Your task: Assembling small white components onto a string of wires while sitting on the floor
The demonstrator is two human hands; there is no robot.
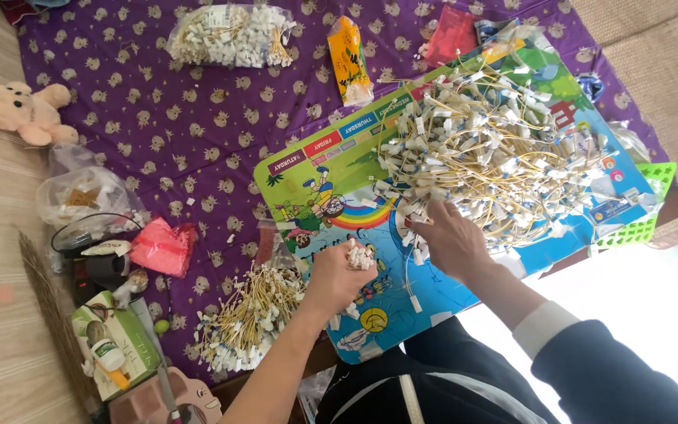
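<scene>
Colour: yellow cords with white tags, a tangled heap (490, 153) spread over a bright picture board (339, 180) that serves as the table top.
Right hand: the right hand (450, 238) lies palm down at the near edge of the heap, fingers (424, 213) bent and pinching into the nearest cords; whether they have a cord gripped I cannot tell.
Left hand: the left hand (337, 276) is closed in a loose fist around a small bunch of tagged cords (359, 255), white tag ends sticking out at the top.
Key relation: the heap lies straight ahead of the right fingers and touching them, stretching away up and to the right; the left hand sits just beside, nearer the body, apart from the heap.
Long axis: the loose cords point every way, no single direction.
Nearer hand: the right one, clearly.
Nearby: a bundled sheaf of cords (249, 314) lies on the purple patterned cloth (198, 118) left of the board, and a clear bag of tags (231, 35) lies farther off.
</scene>
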